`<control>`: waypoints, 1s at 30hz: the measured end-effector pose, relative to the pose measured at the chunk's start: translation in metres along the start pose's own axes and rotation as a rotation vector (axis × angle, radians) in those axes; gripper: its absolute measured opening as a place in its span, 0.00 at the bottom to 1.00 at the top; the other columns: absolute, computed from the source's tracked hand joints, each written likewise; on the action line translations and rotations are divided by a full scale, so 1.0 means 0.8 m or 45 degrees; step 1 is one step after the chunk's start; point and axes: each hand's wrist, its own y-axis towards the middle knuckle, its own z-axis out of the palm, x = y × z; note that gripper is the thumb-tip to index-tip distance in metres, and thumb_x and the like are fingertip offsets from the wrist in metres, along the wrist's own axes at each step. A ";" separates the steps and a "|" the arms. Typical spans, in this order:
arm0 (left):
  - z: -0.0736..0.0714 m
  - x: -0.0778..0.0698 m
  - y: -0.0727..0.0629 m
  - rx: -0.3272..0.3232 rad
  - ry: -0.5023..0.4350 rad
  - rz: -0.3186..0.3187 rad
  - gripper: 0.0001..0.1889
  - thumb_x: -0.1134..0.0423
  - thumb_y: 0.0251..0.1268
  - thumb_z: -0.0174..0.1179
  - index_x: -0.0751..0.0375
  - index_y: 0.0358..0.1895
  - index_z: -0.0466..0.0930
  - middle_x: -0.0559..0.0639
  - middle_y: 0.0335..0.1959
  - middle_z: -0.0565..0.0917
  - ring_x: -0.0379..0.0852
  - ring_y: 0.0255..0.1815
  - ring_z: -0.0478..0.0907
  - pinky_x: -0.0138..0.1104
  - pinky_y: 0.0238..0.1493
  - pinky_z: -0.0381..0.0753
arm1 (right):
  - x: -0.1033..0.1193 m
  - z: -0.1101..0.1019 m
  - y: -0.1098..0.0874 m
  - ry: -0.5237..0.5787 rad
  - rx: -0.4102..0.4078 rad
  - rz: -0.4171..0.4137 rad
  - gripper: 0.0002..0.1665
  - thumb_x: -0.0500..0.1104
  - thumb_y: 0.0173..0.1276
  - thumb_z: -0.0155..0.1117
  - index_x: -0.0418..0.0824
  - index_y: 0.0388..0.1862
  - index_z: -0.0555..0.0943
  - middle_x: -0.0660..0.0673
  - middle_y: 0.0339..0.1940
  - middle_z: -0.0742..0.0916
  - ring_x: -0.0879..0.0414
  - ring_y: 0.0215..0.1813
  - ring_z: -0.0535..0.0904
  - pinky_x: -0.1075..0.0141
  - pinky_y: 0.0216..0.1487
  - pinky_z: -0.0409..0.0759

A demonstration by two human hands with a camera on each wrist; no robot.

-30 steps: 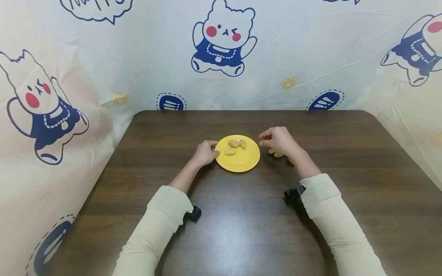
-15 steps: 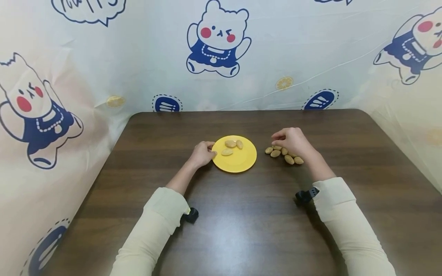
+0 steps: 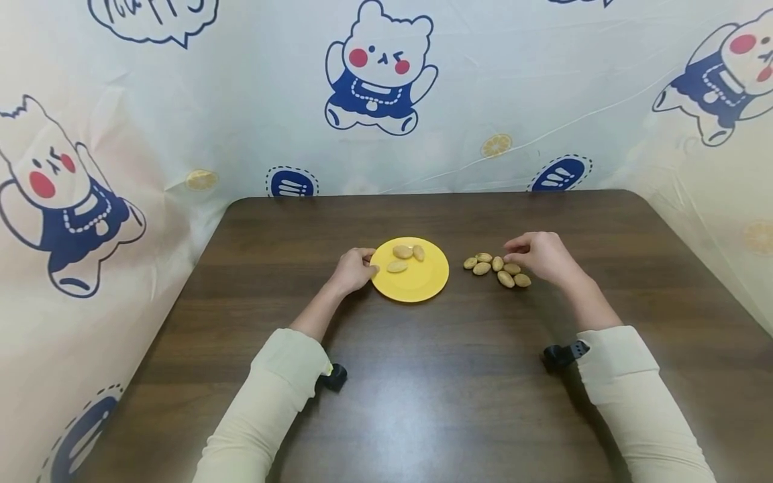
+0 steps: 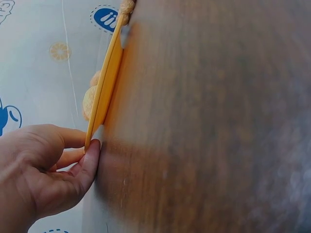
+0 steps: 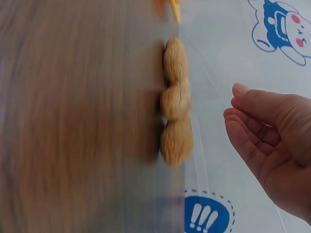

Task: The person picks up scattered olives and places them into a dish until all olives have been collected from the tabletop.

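My left hand pinches the left rim of a yellow plate. In the left wrist view the thumb and fingers lie on opposite sides of that rim. On the plate rest 3 tan, oval, almond-shaped nuts in their shells. To the plate's right, several more such nuts lie in a loose cluster on the table. Above the cluster's right side hovers my right hand. Its fingers are loosely bent, and nothing shows between them and the thumb in the right wrist view.
The dark wood-grain table ends in a straight far edge with rounded corners. Behind it hangs a pale curtain printed with bears. A black wrist camera sits by the left cuff, another black camera by the right.
My right hand has moved from beside the plate rightward over the nut cluster, uncovering more nuts. My left hand stays on the plate rim. The view has shifted slightly.
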 end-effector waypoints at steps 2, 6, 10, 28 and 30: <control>0.000 0.000 0.000 0.004 0.002 0.003 0.24 0.68 0.63 0.56 0.69 0.63 0.67 0.56 0.47 0.75 0.47 0.44 0.71 0.32 0.40 0.75 | -0.005 -0.003 -0.004 -0.024 0.001 -0.004 0.17 0.40 0.63 0.64 0.31 0.47 0.81 0.37 0.41 0.84 0.48 0.40 0.79 0.56 0.38 0.78; 0.001 0.001 0.000 0.008 0.018 0.006 0.24 0.67 0.63 0.57 0.69 0.63 0.68 0.56 0.47 0.75 0.47 0.44 0.71 0.32 0.40 0.75 | -0.015 -0.008 -0.011 -0.071 0.032 -0.001 0.16 0.39 0.63 0.63 0.30 0.46 0.81 0.36 0.41 0.84 0.46 0.42 0.79 0.54 0.40 0.77; 0.000 0.002 0.000 0.004 0.016 0.008 0.24 0.68 0.63 0.57 0.69 0.62 0.68 0.56 0.47 0.75 0.47 0.43 0.71 0.32 0.40 0.75 | -0.022 -0.007 -0.017 -0.096 0.089 0.024 0.15 0.39 0.63 0.63 0.31 0.46 0.82 0.36 0.42 0.84 0.43 0.46 0.78 0.51 0.42 0.76; -0.002 -0.003 -0.003 0.019 -0.036 -0.004 0.24 0.69 0.64 0.55 0.70 0.63 0.66 0.57 0.47 0.75 0.47 0.43 0.73 0.30 0.36 0.76 | -0.036 0.002 -0.022 -0.163 0.158 0.026 0.12 0.42 0.59 0.68 0.35 0.38 0.85 0.40 0.37 0.86 0.48 0.40 0.78 0.54 0.39 0.76; -0.002 -0.003 -0.003 0.020 -0.038 -0.008 0.24 0.69 0.64 0.55 0.70 0.64 0.66 0.57 0.47 0.75 0.47 0.43 0.73 0.31 0.36 0.76 | -0.038 0.003 -0.021 -0.158 0.157 0.020 0.12 0.42 0.59 0.68 0.34 0.38 0.85 0.40 0.37 0.86 0.49 0.40 0.78 0.55 0.39 0.76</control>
